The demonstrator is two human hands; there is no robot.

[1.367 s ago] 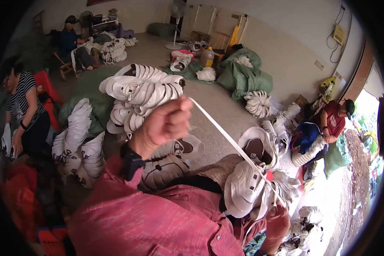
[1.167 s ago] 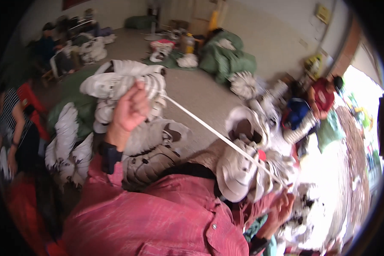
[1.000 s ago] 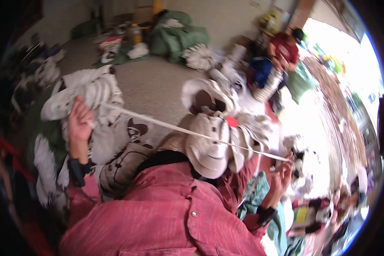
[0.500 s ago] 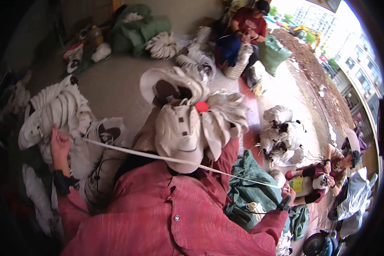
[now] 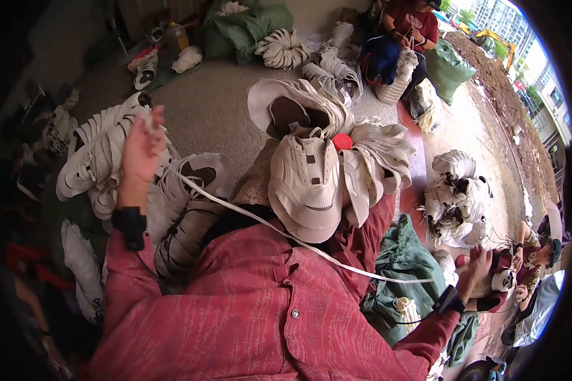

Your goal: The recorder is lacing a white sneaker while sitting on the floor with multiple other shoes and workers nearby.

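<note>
Workroom: A grey floor [image 5: 210,95] gives way on the right to bright pavement, a bank of brown earth [image 5: 489,82] and tall buildings.
Sacks: One green sack [image 5: 245,32] slumps by the far wall, pale pieces at its top; a lighter green sack [image 5: 450,70] bulges beside a co-worker in maroon [image 5: 419,25], its contents hidden; a dark green sack [image 5: 397,254] lies at lower right, a cream bundle [image 5: 408,312] against it.
Stacks: White shoe uppers nest in a pile [image 5: 105,149] at left and a heap [image 5: 459,200] on the pavement.
Lap: A pale shoe upper [image 5: 306,184] sits toe toward the wearer, a fanned stack [image 5: 382,155] beside it.
Right hand: Out to the side, the right hand [image 5: 473,273] is spread with nothing in its fingers.
Left hand: Raised before the left pile, the left hand [image 5: 143,149] has half-curled fingers with a pale sliver at their tips; whether they grip the lace cannot be told.
Lace: The white lace [image 5: 299,242] shows from just beside the left hand, its long axis sagging down and rightward across the shirt front below the upper's toe; the free end points toward the right fingers, short of touching.
Red disc: A small red disc [image 5: 342,141] sits between the upper and the fanned stack.
</note>
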